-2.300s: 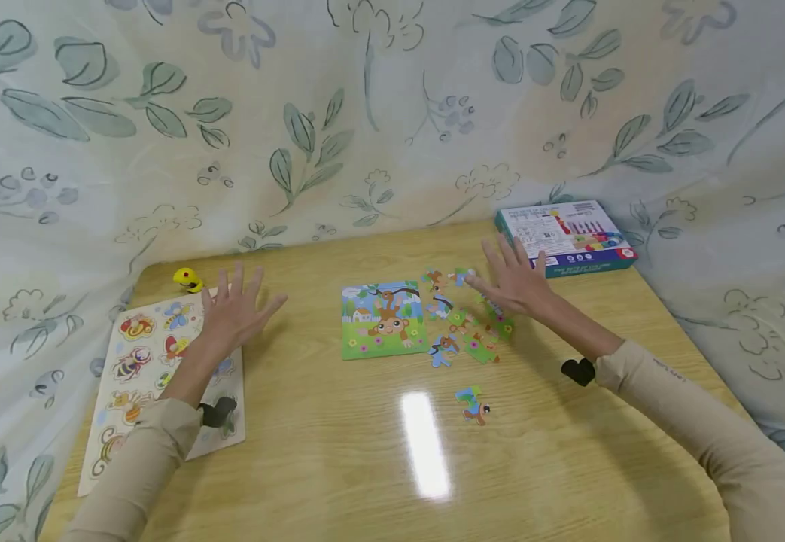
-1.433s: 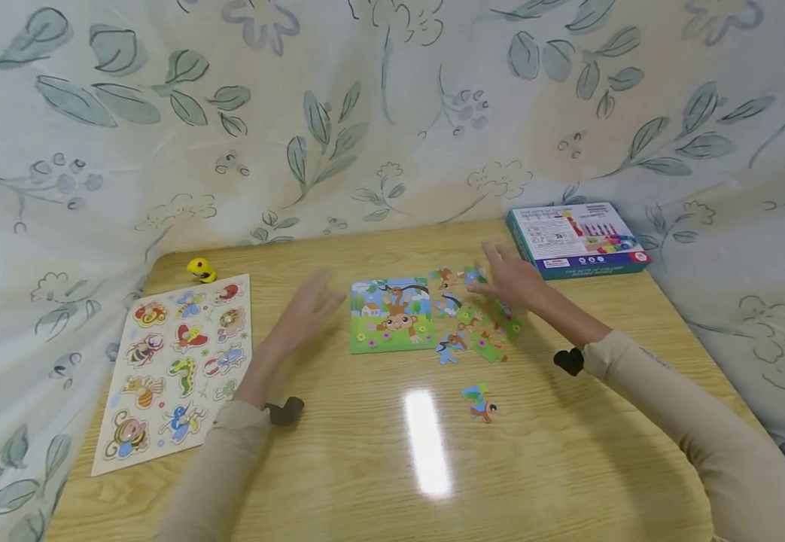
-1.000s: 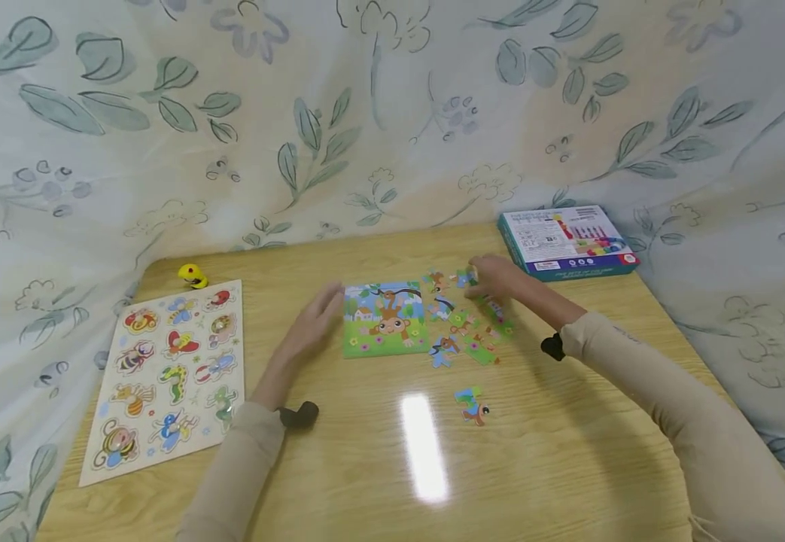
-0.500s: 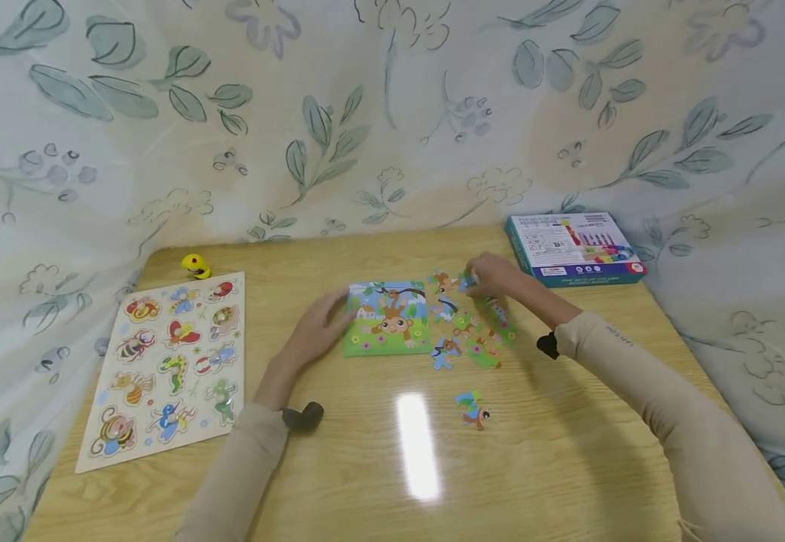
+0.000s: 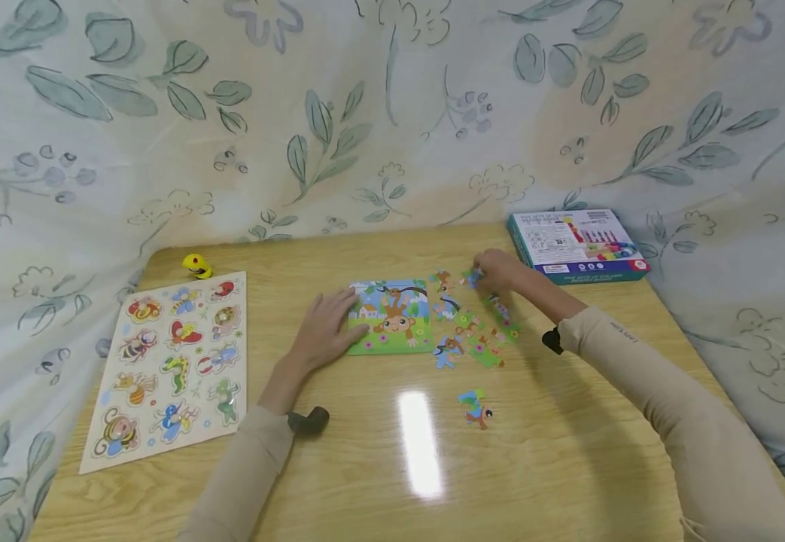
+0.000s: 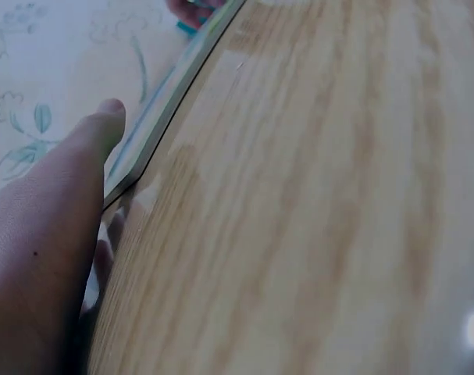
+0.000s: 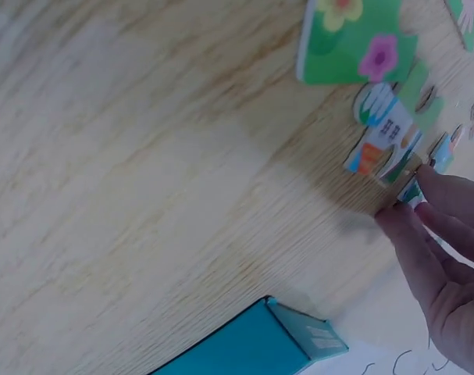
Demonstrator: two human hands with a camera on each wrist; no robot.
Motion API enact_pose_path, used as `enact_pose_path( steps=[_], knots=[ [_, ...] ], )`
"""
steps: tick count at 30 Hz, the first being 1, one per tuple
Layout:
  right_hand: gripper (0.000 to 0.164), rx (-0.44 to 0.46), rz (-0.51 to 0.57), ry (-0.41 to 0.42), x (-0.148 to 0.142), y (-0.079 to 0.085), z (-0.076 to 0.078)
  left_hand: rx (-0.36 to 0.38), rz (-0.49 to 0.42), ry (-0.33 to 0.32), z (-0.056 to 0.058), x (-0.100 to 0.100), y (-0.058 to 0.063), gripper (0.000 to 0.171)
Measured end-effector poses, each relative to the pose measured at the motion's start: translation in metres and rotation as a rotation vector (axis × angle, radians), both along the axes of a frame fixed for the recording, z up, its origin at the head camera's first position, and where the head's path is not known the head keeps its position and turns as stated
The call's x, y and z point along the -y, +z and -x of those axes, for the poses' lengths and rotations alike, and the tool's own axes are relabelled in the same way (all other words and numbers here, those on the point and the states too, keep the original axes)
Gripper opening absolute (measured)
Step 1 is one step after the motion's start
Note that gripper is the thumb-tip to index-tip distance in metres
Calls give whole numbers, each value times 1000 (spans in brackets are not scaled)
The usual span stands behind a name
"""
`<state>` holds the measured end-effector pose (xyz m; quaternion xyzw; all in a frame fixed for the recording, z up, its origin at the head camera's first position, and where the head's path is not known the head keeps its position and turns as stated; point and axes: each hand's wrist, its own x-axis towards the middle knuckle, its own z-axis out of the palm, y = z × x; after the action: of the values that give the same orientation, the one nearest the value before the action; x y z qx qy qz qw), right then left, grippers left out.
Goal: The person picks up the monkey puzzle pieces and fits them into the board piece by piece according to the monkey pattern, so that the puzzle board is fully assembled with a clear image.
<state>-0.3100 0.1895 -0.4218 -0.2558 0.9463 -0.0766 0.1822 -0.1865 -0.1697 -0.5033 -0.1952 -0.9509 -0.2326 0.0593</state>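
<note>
The person's right hand [image 5: 498,272] has its grip drawn narrow, thumb and fingertips pinching a puzzle piece [image 7: 411,190] at the far end of the loose pieces [image 5: 448,349], near the box [image 5: 578,245]. The left hand [image 5: 327,325], its grip relaxed, lies at the left edge of the monkey picture [image 5: 402,339], flat on the tabletop [image 5: 541,467].

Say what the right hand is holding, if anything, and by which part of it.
The right hand pinches a small puzzle piece by its edges.
</note>
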Motion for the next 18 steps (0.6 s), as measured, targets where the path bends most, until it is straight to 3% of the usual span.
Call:
enact_pose_path(
  steps=[5,11,18],
  knots=[
    [36,-1,27,-24,-5,-3,4,14,22,13,-2,-3,-1,71],
    [23,-65,90,-39,-10,-9,2,9,21,23,-6,-6,0,69],
    [39,-59,7,-13,-8,-2,-13,12,31,53,-9,-7,1,73]
  ],
)
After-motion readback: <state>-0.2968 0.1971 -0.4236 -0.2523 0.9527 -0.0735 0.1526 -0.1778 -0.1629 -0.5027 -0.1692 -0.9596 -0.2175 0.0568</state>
